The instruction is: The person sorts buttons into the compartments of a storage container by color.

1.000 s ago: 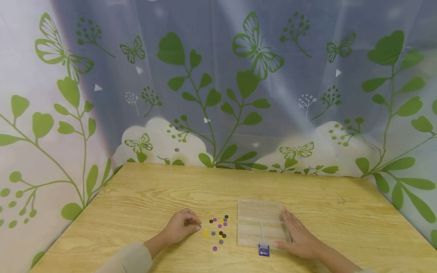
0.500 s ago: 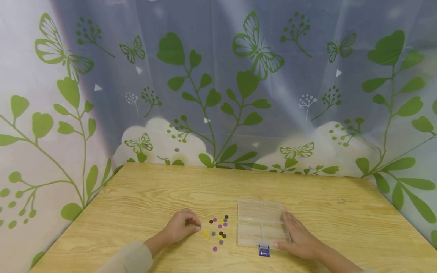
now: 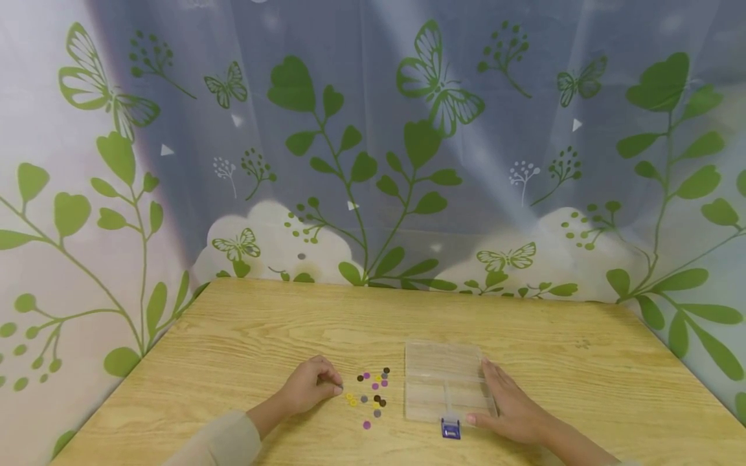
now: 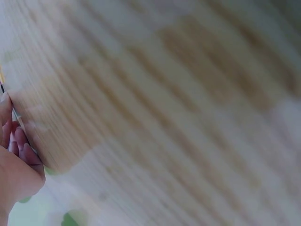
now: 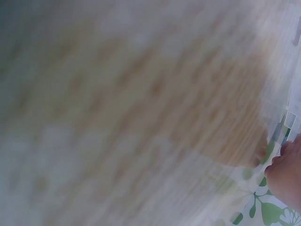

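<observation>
My left hand [image 3: 309, 387] is low over the table at the left of the loose buttons, thumb and index finger pinching a small grey button [image 3: 341, 388] that is mostly covered by the fingertips. Scattered between both hands are purple, yellow, dark brown and grey buttons, among them a purple button [image 3: 366, 425] nearest the front and a pair of yellow buttons [image 3: 353, 402]. A clear plastic compartment box [image 3: 428, 396] with a blue latch [image 3: 451, 429] lies flat to their right. My right hand [image 3: 513, 408] rests against the box's right side, fingers straight, thumb near its front edge.
Everything lies on a wood-grain table [image 3: 280, 323]. Behind it hangs a curtain [image 3: 373, 162] printed with green leaves and butterflies. Both wrist views show mostly blurred tabletop, with part of the left hand [image 4: 19, 165] and right hand [image 5: 287, 172] at the edges.
</observation>
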A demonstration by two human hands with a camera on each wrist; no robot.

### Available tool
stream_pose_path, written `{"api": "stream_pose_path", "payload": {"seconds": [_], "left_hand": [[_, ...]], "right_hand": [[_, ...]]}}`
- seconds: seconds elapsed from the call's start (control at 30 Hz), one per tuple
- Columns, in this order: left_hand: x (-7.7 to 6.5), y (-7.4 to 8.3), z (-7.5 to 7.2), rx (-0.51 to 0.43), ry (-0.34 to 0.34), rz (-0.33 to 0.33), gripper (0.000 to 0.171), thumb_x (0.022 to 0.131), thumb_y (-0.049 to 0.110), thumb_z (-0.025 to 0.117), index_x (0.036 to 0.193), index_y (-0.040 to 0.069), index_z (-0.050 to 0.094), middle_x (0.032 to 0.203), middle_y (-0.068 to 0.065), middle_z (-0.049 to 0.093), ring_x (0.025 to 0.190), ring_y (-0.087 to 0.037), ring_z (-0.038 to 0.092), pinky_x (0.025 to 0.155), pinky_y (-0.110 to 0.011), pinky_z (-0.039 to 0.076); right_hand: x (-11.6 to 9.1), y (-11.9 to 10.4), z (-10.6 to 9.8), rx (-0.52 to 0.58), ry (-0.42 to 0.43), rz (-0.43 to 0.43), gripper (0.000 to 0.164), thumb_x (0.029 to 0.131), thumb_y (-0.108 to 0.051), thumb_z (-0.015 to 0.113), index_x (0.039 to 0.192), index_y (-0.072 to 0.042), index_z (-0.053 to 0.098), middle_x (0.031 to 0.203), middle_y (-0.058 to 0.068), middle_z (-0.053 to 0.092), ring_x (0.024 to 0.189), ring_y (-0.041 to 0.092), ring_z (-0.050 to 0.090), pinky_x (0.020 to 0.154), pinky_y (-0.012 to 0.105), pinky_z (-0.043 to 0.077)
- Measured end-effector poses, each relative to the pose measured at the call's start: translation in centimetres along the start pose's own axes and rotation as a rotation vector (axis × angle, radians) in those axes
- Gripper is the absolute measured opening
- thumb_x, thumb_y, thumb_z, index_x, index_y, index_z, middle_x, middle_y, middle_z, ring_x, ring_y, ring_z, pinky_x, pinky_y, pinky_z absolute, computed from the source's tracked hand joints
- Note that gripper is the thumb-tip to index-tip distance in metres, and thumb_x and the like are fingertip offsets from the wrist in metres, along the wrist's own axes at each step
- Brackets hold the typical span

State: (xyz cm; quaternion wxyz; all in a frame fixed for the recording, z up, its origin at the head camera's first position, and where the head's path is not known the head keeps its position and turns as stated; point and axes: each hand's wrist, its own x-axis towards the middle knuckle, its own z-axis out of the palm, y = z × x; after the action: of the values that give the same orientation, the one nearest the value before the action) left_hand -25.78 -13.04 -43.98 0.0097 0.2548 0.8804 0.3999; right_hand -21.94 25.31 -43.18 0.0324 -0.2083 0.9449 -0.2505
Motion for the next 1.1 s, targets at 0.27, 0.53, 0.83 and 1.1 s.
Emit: {"api": "stream_pose_path", "payload": {"seconds": [0.27, 0.53, 0.83, 1.1], "left_hand": [[0.0, 0.2, -0.1, 0.013, 0.001, -0.008, 0.007, 0.081, 0.011, 0.068, 0.080, 0.005, 0.064, 0.087, -0.002, 0.056, 0.080, -0.009, 0.049, 0.071, -0.016, 0.044], [0.1, 0.4, -0.2, 0.070, -0.008, -0.006, 0.011, 0.082, 0.015, 0.068, 0.075, 0.008, 0.064, 0.083, 0.002, 0.053, 0.078, -0.007, 0.046, 0.070, -0.018, 0.042], [0.0, 0.9, -0.6, 0.005, -0.002, -0.043, 0.011, 0.084, 0.012, 0.066, 0.078, 0.003, 0.064, 0.083, -0.004, 0.059, 0.079, -0.012, 0.050, 0.067, -0.016, 0.041], [0.0, 1.2, -0.6, 0.014, -0.014, -0.055, 0.010, 0.086, 0.011, 0.062, 0.081, 0.002, 0.064, 0.083, -0.003, 0.059, 0.078, -0.011, 0.049, 0.066, -0.016, 0.040]], "right_hand": [[-0.1, -0.2, -0.2, 0.022, -0.027, 0.005, 0.098, 0.086, -0.049, 0.057, 0.141, 0.015, 0.007, 0.148, 0.035, 0.006, 0.135, 0.053, 0.008, 0.106, 0.065, 0.014], [-0.2, -0.1, -0.1, 0.021, -0.022, 0.012, 0.098, 0.086, -0.050, 0.057, 0.141, 0.015, 0.006, 0.148, 0.035, 0.005, 0.135, 0.053, 0.008, 0.106, 0.065, 0.013], [-0.2, -0.1, -0.1, -0.011, -0.001, 0.015, 0.099, 0.085, -0.052, 0.057, 0.142, 0.014, 0.009, 0.148, 0.034, 0.008, 0.135, 0.052, 0.011, 0.107, 0.063, 0.016], [-0.3, -0.2, -0.1, -0.007, -0.001, 0.012, 0.100, 0.085, -0.052, 0.057, 0.141, 0.014, 0.009, 0.148, 0.035, 0.009, 0.135, 0.052, 0.011, 0.107, 0.062, 0.016]]}}
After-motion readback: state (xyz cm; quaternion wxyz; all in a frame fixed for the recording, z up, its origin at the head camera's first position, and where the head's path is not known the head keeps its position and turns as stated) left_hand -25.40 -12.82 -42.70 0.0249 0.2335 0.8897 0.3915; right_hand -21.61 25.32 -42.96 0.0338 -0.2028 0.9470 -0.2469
